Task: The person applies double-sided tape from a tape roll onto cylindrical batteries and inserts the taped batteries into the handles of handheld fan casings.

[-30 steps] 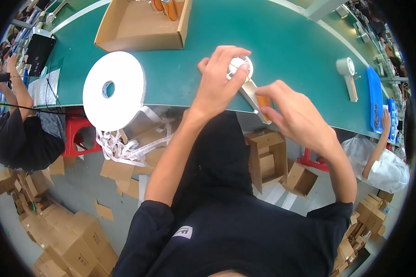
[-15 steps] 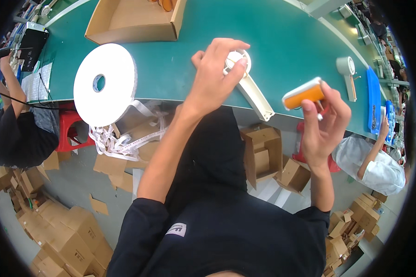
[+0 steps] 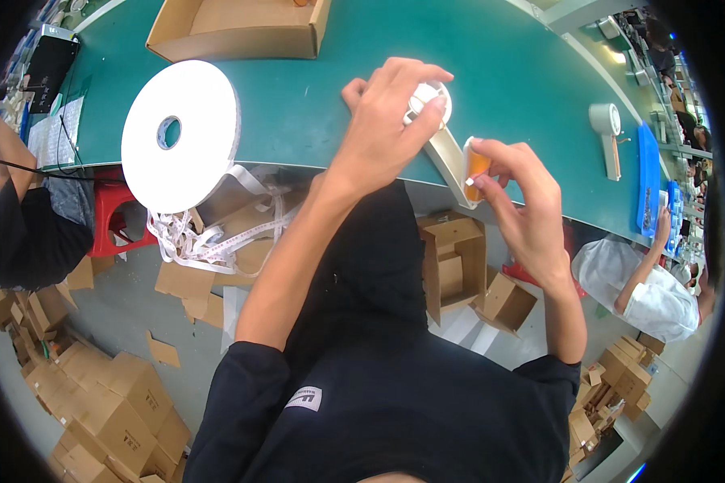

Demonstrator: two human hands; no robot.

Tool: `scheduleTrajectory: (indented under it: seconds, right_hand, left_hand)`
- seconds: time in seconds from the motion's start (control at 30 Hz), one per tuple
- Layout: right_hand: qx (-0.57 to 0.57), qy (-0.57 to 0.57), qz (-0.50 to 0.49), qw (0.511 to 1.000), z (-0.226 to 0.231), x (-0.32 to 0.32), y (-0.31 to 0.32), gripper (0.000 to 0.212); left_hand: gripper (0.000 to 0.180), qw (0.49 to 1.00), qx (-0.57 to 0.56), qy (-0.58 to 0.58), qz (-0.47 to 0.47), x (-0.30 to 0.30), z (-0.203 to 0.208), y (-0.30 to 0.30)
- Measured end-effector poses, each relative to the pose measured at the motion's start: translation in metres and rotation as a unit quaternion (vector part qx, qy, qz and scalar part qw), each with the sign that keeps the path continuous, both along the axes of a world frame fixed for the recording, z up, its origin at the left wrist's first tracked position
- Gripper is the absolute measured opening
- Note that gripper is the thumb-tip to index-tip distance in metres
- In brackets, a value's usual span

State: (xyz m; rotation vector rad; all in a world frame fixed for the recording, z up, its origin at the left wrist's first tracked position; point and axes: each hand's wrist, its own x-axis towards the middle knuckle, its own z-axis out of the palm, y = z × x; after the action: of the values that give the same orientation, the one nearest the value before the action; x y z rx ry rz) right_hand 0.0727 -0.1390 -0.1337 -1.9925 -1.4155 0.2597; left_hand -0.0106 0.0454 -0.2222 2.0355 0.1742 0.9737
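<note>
Hardest bit to read here is the round end of the off-white housing (image 3: 449, 166): the fingers and thumb of the left hand (image 3: 387, 121) cover a good part of it, so whatever's inside the ring is mostly hidden. The orange cylinder (image 3: 481, 166) is partly blocked too, since the fingertips of the right hand (image 3: 530, 201) sit over its outer side. There's a tiny white bit by that thumb, too small to make out. Up past the left hand, the cardboard box (image 3: 242, 46) gets cut off by the top edge, and only a sliver of something orange shows inside.

As for the hold: left hand is curled partway, thumb and fingers around the round head, with the long open trough running out from under it toward the right hand, its far end at the desk (image 3: 524, 97) edge. Right hand is half closed, pinching the orange cylinder between thumb and fingers, other fingers bent in. The cylinder is upright-ish at those fingertips, right next to the trough's far end; can't tell if they're touching. Big white tape roll (image 3: 205, 101) is well left of the left hand, and a similar off-white piece (image 3: 606, 133) lies beyond the right hand, further right.
</note>
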Motion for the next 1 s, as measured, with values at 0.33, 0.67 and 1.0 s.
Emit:
scheduleTrajectory:
  seconds: [0.33,0.67,1.0]
  right_hand:
    - [-0.162,-0.139,0.081,0.974,0.014,0.009,0.017,0.027]
    - [-0.422,-0.061,0.179,0.886,0.036,0.032,0.046,0.049]
    - [-0.384,-0.028,0.139,0.913,0.033,0.024,0.032,0.053]
  left_hand:
    - [0.025,0.998,-0.049,0.034,-0.018,-0.003,0.003,-0.008]
    - [0.028,0.998,-0.031,0.057,-0.022,-0.003,0.001,-0.005]
    - [0.033,0.998,-0.009,0.062,-0.009,-0.002,0.005,-0.006]
